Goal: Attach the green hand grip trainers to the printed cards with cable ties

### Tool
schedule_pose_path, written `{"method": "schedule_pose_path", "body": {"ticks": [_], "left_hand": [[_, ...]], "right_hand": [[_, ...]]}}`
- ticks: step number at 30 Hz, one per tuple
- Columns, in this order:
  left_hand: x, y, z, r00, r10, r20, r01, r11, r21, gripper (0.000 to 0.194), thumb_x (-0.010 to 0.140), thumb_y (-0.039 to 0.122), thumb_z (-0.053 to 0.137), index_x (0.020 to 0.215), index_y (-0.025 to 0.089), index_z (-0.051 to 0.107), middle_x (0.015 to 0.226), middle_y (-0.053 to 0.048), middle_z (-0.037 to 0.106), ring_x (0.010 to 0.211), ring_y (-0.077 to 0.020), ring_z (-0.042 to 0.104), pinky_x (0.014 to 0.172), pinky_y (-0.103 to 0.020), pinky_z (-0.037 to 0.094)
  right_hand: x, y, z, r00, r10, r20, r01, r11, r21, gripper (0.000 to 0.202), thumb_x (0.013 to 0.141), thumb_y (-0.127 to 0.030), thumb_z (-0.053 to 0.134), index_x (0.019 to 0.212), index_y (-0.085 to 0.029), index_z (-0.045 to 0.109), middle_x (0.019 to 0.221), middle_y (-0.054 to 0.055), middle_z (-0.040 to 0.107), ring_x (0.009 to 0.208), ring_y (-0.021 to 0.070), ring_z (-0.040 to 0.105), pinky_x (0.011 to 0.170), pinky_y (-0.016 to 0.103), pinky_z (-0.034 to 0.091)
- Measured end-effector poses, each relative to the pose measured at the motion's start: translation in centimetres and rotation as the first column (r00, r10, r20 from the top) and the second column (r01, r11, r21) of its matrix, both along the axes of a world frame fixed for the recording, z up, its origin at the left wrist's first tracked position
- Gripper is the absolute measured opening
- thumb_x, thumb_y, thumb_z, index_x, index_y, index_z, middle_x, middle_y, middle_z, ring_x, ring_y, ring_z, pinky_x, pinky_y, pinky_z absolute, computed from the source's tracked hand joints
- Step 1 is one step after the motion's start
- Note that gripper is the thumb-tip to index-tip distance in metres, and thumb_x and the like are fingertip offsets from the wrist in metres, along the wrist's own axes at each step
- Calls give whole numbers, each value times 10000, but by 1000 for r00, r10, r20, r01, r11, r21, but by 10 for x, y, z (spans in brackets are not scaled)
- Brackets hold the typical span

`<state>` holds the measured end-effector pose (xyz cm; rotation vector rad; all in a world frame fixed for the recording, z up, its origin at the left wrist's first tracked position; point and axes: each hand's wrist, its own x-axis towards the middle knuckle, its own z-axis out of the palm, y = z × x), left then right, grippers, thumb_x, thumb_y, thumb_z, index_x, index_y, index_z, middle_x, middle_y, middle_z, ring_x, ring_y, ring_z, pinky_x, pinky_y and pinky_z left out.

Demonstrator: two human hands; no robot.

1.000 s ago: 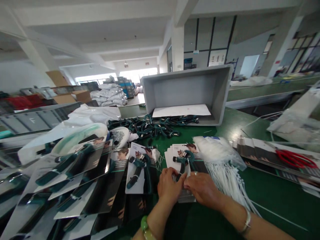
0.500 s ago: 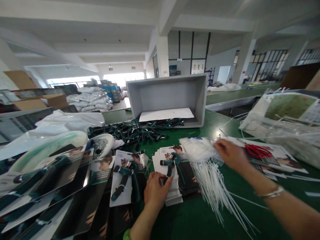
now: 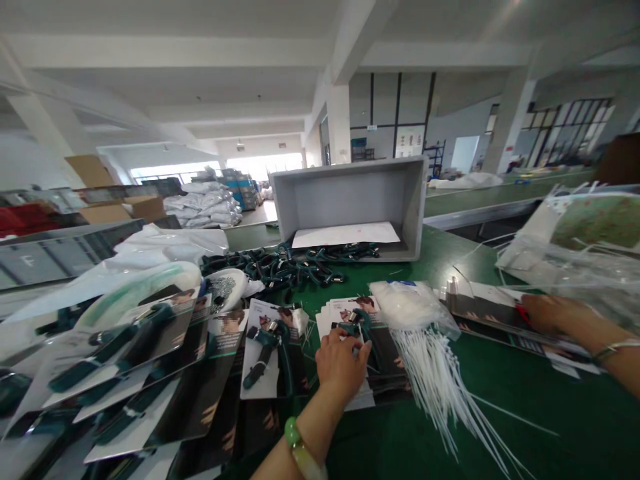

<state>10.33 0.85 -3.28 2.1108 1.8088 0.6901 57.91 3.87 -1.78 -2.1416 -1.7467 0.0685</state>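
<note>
My left hand [image 3: 341, 363] rests with bent fingers on the dark green pliers [image 3: 369, 333] on top of a stack of printed cards [image 3: 393, 373]. At the right my right hand [image 3: 550, 315] is closed around the handles of the red scissors [image 3: 523, 313], above a second row of cards [image 3: 480, 300]. Between the hands lies a bag of white cable ties [image 3: 430, 373], its ties fanned toward me. Left of my left hand, another card [image 3: 257, 320] carries pliers [image 3: 260, 363] tied onto it.
A grey bin [image 3: 350, 193] lies on its side behind a heap of pliers [image 3: 295, 267]. A white bowl [image 3: 235, 287] holds small metal parts. Carded pliers [image 3: 150, 340] are piled at the left. Clear plastic bags [image 3: 575, 267] sit at the right.
My right hand has moved right, from beside the cable tie bag to the red scissors, and closed on them. My left hand has shifted up onto the pliers. The view has turned slightly left.
</note>
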Motion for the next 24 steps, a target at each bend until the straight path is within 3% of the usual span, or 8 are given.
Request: {"method": "schedule_pose_path", "body": {"ticks": [4,6,8,11,13,17,21,24], "left_hand": [[4,12,-7,991,66,118,-51,991,-120,199,761,381,528,716,257,677,1000,-18,575,936,-200,531,765,-296,409],[3,15,-15,979,59,195,-42,995,-94,189,759,364,533,698,248,668,998,-13,573,951,-191,526,798,-293,397],[0,16,-21,965,51,259,-36,997,-63,181,760,350,536,693,240,662,1010,-12,567,965,-186,518,830,-296,384],[-2,16,-26,944,45,326,-23,997,-70,175,765,329,534,691,228,655,1013,-19,564,967,-184,514,854,-302,376],[-4,16,-28,938,22,347,0,998,-65,174,770,324,531,699,224,654,1017,-28,561,984,-190,507,870,-311,370],[-6,17,-32,929,-10,370,22,999,-27,178,780,326,521,714,226,652,1023,-37,556,997,-198,497,893,-337,361],[-7,19,-37,893,-3,449,7,1000,-6,170,766,320,541,682,216,647,1005,-40,557,987,-204,504,903,-350,360],[-8,22,-41,846,-20,532,12,1000,18,185,767,313,535,669,202,645,996,-48,552,976,-201,514,892,-341,372]], "right_hand": [[-36,-6,17,998,-11,55,14,998,-56,216,573,-399,622,595,-194,555,523,95,541,517,273,548,544,404,378],[-86,-16,22,997,66,30,-64,996,-69,335,698,-433,505,890,-171,590,603,84,591,561,245,570,545,350,381],[-149,-28,21,952,306,-6,-305,944,-123,388,751,-370,446,1068,-161,527,653,55,621,579,210,579,530,299,380],[-237,-41,9,863,455,219,-438,891,-121,276,742,-280,453,948,-134,564,781,102,659,717,226,615,605,293,400],[-274,-45,-1,810,504,299,-483,863,-148,248,755,-251,461,945,-130,563,803,109,667,746,229,627,624,287,407],[-292,-45,-8,762,472,443,-445,879,-171,284,790,-179,445,1054,-123,533,809,115,672,725,241,641,568,278,401],[-283,-43,1,714,526,463,-493,846,-203,338,790,-132,463,1125,-141,511,824,94,672,734,222,638,576,274,403],[-280,-40,9,673,481,562,-504,854,-127,334,787,-121,495,1110,-190,541,833,81,659,770,226,618,621,295,402]]}}
